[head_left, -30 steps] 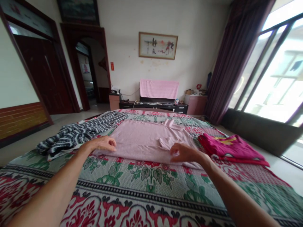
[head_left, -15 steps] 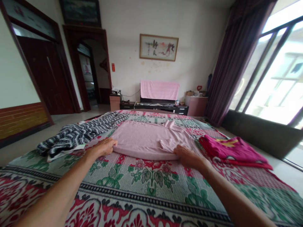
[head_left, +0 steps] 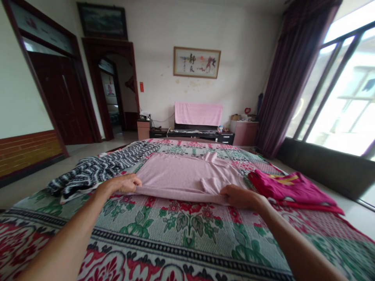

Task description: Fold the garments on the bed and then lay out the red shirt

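Observation:
A pale pink garment (head_left: 178,175) lies flat in the middle of the bed, with a sleeve folded over its right part. My left hand (head_left: 125,183) pinches its near left corner. My right hand (head_left: 239,196) grips its near right edge. Both arms reach forward over the flowered bedspread (head_left: 181,226).
A black-and-white striped garment (head_left: 96,168) lies bunched at the bed's left. A folded magenta garment (head_left: 290,187) rests at the right edge. Beyond the bed stand a low dark cabinet with a pink cloth (head_left: 198,114), a doorway (head_left: 109,99) to the left and large windows (head_left: 345,97) with a curtain to the right.
Both hands have closed on the pink garment's near edge and drawn it slightly outward and flat. The view has tilted down a little.

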### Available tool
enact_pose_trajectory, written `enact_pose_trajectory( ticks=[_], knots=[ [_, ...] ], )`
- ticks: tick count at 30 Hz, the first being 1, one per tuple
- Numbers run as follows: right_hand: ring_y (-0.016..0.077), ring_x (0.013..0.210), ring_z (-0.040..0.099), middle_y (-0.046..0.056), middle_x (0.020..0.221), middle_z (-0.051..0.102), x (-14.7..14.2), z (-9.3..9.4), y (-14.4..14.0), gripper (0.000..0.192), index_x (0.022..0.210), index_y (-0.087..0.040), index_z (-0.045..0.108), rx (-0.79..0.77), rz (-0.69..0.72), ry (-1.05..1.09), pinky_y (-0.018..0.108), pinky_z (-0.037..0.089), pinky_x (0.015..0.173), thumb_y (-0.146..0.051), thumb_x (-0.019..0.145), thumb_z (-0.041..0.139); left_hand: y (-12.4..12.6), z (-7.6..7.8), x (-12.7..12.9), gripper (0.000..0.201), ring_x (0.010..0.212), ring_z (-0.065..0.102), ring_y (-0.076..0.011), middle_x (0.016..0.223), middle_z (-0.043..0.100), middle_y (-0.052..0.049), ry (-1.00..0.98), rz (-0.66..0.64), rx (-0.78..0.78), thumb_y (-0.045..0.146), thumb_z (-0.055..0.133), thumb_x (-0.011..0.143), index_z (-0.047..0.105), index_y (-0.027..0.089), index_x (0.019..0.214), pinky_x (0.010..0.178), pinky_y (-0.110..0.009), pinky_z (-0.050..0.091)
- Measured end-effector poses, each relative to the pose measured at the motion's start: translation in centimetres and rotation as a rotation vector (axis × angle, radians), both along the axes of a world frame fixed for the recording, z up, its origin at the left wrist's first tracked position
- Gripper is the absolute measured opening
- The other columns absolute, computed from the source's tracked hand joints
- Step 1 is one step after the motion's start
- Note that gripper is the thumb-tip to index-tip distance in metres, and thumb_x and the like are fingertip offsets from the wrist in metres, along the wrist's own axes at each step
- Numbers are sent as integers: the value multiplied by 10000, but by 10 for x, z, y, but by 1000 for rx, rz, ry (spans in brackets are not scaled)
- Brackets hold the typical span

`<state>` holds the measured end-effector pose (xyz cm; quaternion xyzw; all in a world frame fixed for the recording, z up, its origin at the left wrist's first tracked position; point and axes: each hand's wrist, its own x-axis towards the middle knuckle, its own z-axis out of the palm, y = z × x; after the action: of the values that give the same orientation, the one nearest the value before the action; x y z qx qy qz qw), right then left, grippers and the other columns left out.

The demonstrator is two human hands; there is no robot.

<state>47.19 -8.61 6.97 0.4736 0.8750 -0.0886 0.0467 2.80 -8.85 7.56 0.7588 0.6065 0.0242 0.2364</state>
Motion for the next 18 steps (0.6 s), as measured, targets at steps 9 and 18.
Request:
enact_pose_trajectory(
  ticks=[9,18],
  knots=[
    [128,578,536,-1,663,668,3,16,-11,283,745,-186,721,-186,-10,-36,231,340,527,-74,607,502,-6,1,-1,118,446,324,-112,436,409,30,42,56,-108,215,495,486,605,185,515,430,-241,195],
    [123,608,573,16,656,655,13,18,-7,138,690,-174,709,-365,-75,282,218,430,565,-265,714,609,-6,0,-7,284,445,497,-147,516,582,-24,-12,169,-234,453,646,602,623,176,661,426,-236,320]
  ],
)
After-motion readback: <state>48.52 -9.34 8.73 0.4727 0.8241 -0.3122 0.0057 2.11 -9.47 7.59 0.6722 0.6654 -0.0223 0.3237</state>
